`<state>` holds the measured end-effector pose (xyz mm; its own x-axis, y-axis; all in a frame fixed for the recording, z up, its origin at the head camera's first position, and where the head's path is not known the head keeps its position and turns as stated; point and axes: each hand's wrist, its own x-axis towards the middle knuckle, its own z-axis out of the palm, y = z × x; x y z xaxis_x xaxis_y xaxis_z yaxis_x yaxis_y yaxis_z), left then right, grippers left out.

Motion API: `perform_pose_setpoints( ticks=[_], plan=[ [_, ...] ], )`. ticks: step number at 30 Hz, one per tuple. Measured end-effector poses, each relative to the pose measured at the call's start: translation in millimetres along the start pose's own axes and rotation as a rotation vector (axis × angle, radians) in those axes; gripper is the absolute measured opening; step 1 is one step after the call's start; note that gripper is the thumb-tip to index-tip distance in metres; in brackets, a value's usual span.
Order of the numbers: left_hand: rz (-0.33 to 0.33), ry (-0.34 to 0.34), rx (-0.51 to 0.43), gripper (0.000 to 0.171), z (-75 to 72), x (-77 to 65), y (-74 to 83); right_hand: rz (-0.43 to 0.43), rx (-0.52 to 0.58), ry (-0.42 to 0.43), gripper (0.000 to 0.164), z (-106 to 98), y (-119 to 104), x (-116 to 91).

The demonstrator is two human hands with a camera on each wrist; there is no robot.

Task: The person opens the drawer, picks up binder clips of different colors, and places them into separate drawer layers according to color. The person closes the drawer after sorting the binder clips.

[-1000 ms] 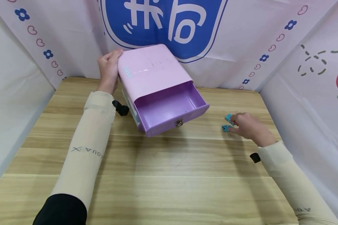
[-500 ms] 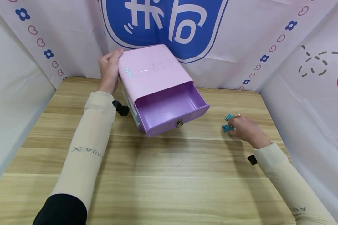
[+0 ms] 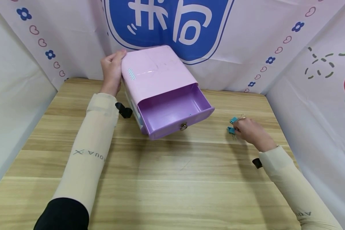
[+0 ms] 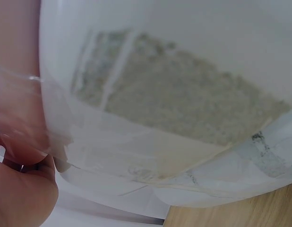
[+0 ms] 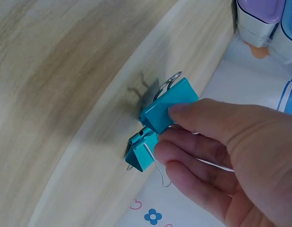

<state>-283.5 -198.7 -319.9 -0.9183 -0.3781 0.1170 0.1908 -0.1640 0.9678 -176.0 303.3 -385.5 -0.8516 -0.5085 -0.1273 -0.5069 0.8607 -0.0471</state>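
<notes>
My left hand (image 3: 111, 72) grips the back left corner of a pink box (image 3: 161, 72) with a pulled-out purple drawer (image 3: 172, 116), which has a small ring pull on its front. In the left wrist view, fingers (image 4: 23, 198) curl at the edge of the box's white side (image 4: 184, 94), which bears a greyish patch. Over the right part of the table, my right hand (image 3: 251, 132) pinches a teal binder clip (image 5: 169, 106) between thumb and fingers. A second teal binder clip (image 5: 142, 151) lies right beside it, close to the lower fingertips.
Both things are at a wooden table (image 3: 172, 191). A printed white cloth (image 3: 233, 73) with a blue emblem hangs behind the box, and white side walls (image 3: 313, 111) rise left and right. A tiny teal bit (image 3: 190, 114) shows inside the drawer.
My right hand has moved in slightly and its thumb and fingers have closed on one binder clip, which has shifted a little. The left hand and the box have stayed in place.
</notes>
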Motion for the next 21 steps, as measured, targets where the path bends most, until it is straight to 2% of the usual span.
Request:
perform_pose_setpoints(
  ticks=[12, 21],
  plan=[
    [0.0, 0.001, 0.0, 0.035, -0.4, 2.8, -1.3, 0.034, 0.002, -0.055, 0.022, -10, -3, 4],
    [-0.003, -0.005, 0.003, 0.033, -1.3, 1.4, -1.1, 0.042, 0.036, -0.05, 0.026, -20, -8, 4]
  ],
)
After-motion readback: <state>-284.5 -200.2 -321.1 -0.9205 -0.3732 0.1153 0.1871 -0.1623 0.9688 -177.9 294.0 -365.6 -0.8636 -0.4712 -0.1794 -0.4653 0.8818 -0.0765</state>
